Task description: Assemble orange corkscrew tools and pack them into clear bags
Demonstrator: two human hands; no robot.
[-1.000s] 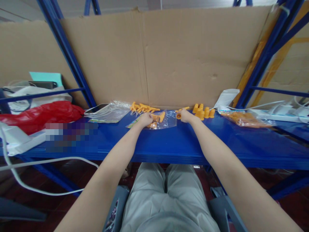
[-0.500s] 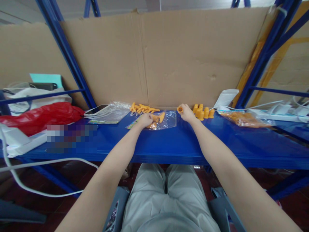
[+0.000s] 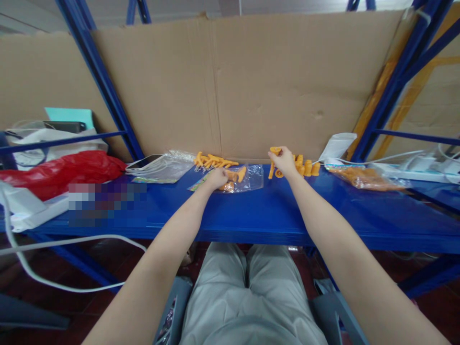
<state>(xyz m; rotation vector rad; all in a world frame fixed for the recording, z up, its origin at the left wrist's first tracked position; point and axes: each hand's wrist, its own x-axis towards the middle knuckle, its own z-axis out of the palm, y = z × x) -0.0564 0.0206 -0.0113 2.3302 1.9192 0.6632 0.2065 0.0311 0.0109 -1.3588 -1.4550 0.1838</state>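
My left hand (image 3: 216,178) rests closed on a clear plastic bag (image 3: 251,176) that holds orange plastic parts (image 3: 235,175), on the blue shelf (image 3: 251,211). My right hand (image 3: 285,160) is raised a little above the shelf, closed round an orange plastic piece (image 3: 275,150) whose ring end sticks out above the fingers. Below it, a small orange ring (image 3: 279,173) and a short orange stick (image 3: 271,171) lie on the shelf. A row of upright orange caps (image 3: 306,167) stands just right of that hand. A loose heap of orange pegs (image 3: 212,161) lies behind the bag.
A cardboard sheet (image 3: 251,81) backs the shelf. To the left lie empty clear bags over a phone (image 3: 158,165), a red plastic bag (image 3: 61,172) and white cables. To the right sit a bag of orange parts (image 3: 362,176) and a white pouch (image 3: 338,143).
My right hand has lifted off the shelf and shifted right toward the row of caps, turning the orange piece upright. My left hand has stayed on the bag.
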